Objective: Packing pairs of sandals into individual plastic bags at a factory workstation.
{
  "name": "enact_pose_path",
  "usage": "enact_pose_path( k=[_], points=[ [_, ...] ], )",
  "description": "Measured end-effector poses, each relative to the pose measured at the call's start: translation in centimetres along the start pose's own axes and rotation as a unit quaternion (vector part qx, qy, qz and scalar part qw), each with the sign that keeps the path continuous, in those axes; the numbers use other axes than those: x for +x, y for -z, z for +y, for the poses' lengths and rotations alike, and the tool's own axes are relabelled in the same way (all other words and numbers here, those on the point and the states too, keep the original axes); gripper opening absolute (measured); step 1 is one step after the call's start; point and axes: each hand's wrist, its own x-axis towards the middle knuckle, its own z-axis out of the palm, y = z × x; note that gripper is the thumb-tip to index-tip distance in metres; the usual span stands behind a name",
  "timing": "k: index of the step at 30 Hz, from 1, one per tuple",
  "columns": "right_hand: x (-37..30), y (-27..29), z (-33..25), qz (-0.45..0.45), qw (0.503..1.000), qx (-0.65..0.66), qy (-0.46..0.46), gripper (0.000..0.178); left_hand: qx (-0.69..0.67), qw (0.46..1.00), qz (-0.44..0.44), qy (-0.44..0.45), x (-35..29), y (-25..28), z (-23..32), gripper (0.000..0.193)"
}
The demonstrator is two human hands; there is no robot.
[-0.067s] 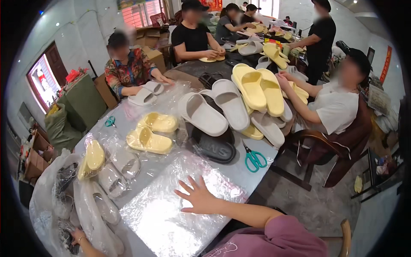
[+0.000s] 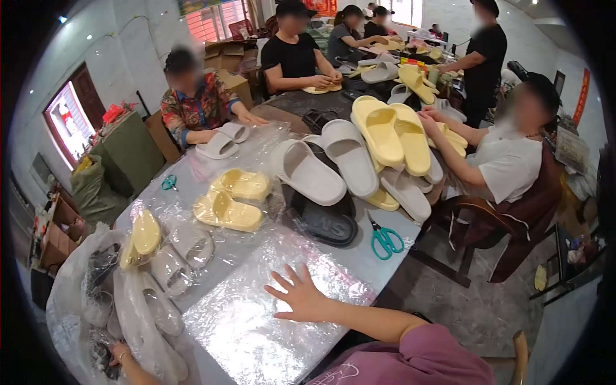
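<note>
My right hand [image 2: 299, 299] lies flat with its fingers spread on a stack of clear plastic bags [image 2: 240, 321]. At the lower left, my left hand [image 2: 120, 355] reaches to a large translucent sack [image 2: 67, 308] of slippers. Its bent fingers close on a dark slipper [image 2: 102, 356] there; their tips are partly hidden. Beside the sack, grey slippers [image 2: 172, 273] and a yellow pair [image 2: 140, 239] are wrapped in clear plastic. Beyond the bag stack, another yellow pair [image 2: 230, 212] rests on clear film.
A pile of loose grey slippers [image 2: 308, 172] and yellow slippers [image 2: 385, 131] stands ahead, a black slipper [image 2: 321, 221] at its foot. Teal-handled scissors [image 2: 387, 242] lie by the right edge, smaller scissors [image 2: 169, 182] farther left. Several co-workers are around the table, one [image 2: 494, 154] seated at right.
The whole view has shifted very slightly, so the scene sits a little farther right. Both my hands keep their pose and place on the things they touch.
</note>
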Motion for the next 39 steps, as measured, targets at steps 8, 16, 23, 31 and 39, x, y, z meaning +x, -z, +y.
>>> enact_pose_path(
  k=[8,16,23,31,39],
  points=[
    [-0.8,-0.2,1.8,-0.012,0.999,-0.015,-0.028,0.074,0.052,0.994,-0.078,0.055,-2.4,3.5,6.1,0.041],
    [-0.5,-0.4,1.0,-0.037,0.999,0.011,-0.035,0.074,0.041,0.993,-0.106,0.038,-2.1,3.1,5.5,0.043],
    [-0.3,0.1,1.4,-0.051,0.998,-0.001,-0.044,0.076,0.054,0.985,-0.163,0.024,-1.7,3.0,6.0,0.045],
    [0.1,-0.1,1.8,-0.045,0.999,0.011,-0.030,0.075,-0.015,0.994,-0.108,0.021,1.8,-1.5,3.5,0.049],
    [-0.4,0.4,1.5,-0.024,0.999,0.026,-0.019,0.076,0.021,0.996,-0.070,-0.050,5.7,-4.7,-1.6,0.051]
  ],
)
